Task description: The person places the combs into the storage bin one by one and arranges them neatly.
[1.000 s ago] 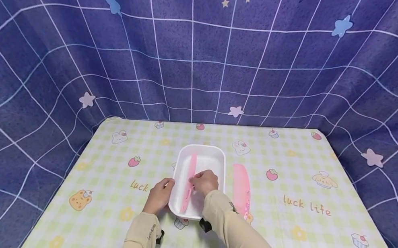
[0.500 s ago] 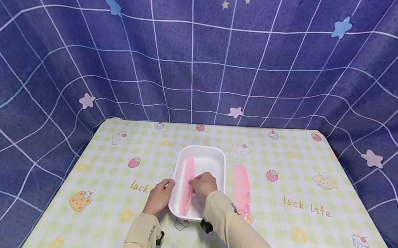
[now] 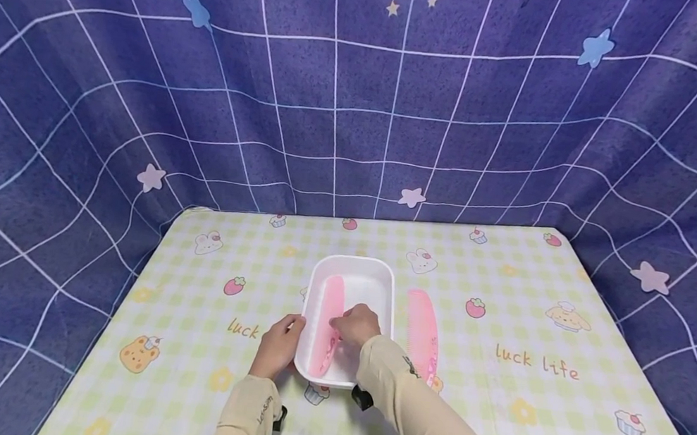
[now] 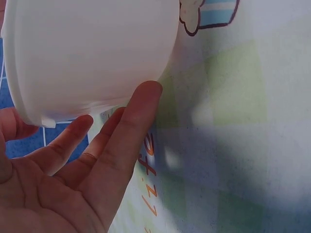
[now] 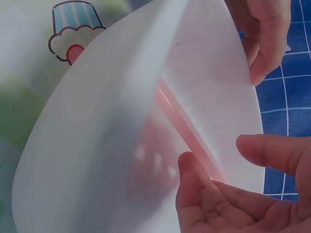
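Observation:
A white rectangular plastic tray (image 3: 357, 258) stands on the table, with a pink comb (image 3: 332, 301) lying lengthwise along its left side. My right hand (image 3: 359, 323) reaches inside the tray. Its fingertips touch the comb's right edge; in the right wrist view the thumb (image 5: 262, 145) stands apart from the comb (image 5: 194, 141). At the tray's left side is my left hand (image 3: 280, 345). Its fingers extend straight against the outer wall (image 4: 92, 53) in the left wrist view, the thumb right at the rim. Another pink comb (image 3: 423, 324), curved and flower-printed, lies right of the tray, partly behind my right sleeve.
A checked tablecloth (image 3: 532, 407) with cartoon prints covers the table. Blue grid-patterned curtains (image 3: 357, 133) rise behind its far edge and along both sides. Black wrist devices sit under both sleeves, the right one (image 3: 361, 396) close to the tray's front edge.
The comb in the tray has turned from edge-on to showing its broad face. My right fingers have loosened at its edge. The left hand, the tray and the other comb stay in place.

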Demonstrator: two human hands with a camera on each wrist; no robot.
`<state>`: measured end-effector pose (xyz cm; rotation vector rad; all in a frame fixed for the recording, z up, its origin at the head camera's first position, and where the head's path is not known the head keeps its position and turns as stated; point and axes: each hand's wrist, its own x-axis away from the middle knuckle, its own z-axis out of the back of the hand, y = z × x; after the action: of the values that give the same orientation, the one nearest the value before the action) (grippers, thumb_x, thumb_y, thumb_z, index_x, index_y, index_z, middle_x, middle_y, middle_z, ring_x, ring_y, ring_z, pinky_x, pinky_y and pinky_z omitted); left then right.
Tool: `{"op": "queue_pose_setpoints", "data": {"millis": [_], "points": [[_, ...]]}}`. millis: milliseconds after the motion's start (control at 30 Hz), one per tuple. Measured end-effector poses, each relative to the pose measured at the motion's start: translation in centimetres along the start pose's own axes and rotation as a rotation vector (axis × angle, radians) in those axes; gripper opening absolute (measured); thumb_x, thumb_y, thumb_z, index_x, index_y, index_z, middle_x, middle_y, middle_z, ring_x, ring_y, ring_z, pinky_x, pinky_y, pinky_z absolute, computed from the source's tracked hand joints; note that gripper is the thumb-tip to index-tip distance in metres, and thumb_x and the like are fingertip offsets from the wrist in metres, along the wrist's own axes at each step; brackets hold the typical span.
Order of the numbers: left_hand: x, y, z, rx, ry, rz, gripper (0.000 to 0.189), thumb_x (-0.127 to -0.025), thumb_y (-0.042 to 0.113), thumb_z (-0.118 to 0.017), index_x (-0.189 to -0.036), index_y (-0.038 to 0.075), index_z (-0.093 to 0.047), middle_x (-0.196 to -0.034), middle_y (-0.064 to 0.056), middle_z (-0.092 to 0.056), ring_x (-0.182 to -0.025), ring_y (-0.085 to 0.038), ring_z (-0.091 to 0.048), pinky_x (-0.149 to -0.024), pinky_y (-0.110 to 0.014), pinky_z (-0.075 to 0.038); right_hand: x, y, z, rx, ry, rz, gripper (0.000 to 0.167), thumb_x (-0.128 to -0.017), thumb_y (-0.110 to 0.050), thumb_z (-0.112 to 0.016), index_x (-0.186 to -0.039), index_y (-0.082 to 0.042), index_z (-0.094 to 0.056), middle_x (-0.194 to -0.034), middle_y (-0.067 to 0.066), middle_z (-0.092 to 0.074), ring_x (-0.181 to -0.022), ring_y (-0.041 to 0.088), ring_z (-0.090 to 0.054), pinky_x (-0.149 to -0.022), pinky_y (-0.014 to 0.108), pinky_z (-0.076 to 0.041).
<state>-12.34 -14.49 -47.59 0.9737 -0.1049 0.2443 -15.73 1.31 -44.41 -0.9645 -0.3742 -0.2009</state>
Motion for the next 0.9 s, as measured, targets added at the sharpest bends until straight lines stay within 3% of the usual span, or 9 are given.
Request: {"op": "queue_pose_setpoints", "data": {"millis": [300,467,733,900], "points": [[0.1,0.0,0.0,0.013,0.001,-0.007,0.042,-0.106,0.028,-0.046,-0.131,0.0,-0.064,-0.112,-0.023,-0.068,-0.096,-0.034,-0.066,-0.088,-0.052,-0.052,0.1,0.0,-0.2,0.016,-0.006,0.027,0.055,-0.091,-0.022,-0.072,-0.13,0.013,-0.057,-0.127,0.029,-0.062,-0.116,0.042,-0.061,-0.102,0.049,-0.047],[0.2,0.1,0.0,0.014,-0.001,-0.009,0.042,-0.106,0.029,-0.045,-0.131,0.001,-0.064,-0.113,-0.023,-0.068,-0.097,-0.034,-0.066,-0.088,-0.051,-0.052,0.2,0.0,0.0,0.052,-0.026,0.055,0.059,-0.093,-0.027,-0.069,-0.133,0.014,-0.055,-0.131,0.03,-0.06,-0.121,0.044,-0.058,-0.105,0.05,-0.045],[0.3,0.1,0.1,0.021,-0.014,-0.001,0.043,-0.107,0.03,-0.045,-0.133,0.001,-0.063,-0.115,-0.023,-0.068,-0.097,-0.032,-0.066,-0.086,-0.05,-0.053,0.6,-0.2,0.4,0.117,-0.032,0.101,0.055,-0.094,-0.03,-0.069,-0.126,0.014,-0.059,-0.124,0.027,-0.064,-0.118,0.042,-0.06,-0.102,0.05,-0.047],[0.2,0.1,0.1,0.014,-0.007,-0.006,0.043,-0.107,0.03,-0.046,-0.133,0.001,-0.063,-0.114,-0.022,-0.068,-0.096,-0.032,-0.066,-0.087,-0.05,-0.052,0.5,-0.3,1.2,0.093,-0.024,0.147,0.055,-0.096,-0.032,-0.067,-0.131,0.011,-0.06,-0.127,0.025,-0.065,-0.121,0.041,-0.06,-0.103,0.049,-0.046]]}}
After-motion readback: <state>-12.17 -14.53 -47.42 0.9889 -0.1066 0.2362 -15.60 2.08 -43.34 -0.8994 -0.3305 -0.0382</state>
